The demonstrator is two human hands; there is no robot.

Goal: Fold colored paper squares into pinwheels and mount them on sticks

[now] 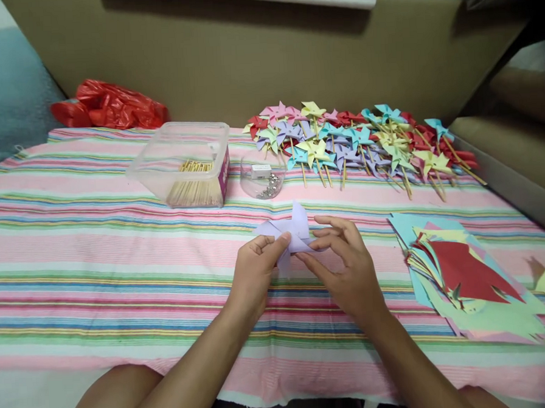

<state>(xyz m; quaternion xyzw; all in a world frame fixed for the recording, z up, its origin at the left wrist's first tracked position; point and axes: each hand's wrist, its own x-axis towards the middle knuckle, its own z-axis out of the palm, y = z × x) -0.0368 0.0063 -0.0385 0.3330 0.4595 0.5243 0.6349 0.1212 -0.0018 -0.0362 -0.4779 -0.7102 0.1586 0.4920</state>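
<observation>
Lilac paper pinwheel (291, 233) at frame centre, flat, blades pointing four ways; left hand (253, 275) and right hand (346, 267) both pinching it.

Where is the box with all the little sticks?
In the head view, the clear plastic box of sticks sits on the striped cloth, left of centre, beyond the left hand, next to the small clear dish of pins.

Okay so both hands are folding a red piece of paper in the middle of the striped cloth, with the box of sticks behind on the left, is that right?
Not quite. The head view shows the paper is pale purple, not red. The rest holds: the left hand and right hand both pinch it over the striped cloth, and the box of sticks stands behind on the left.
</observation>
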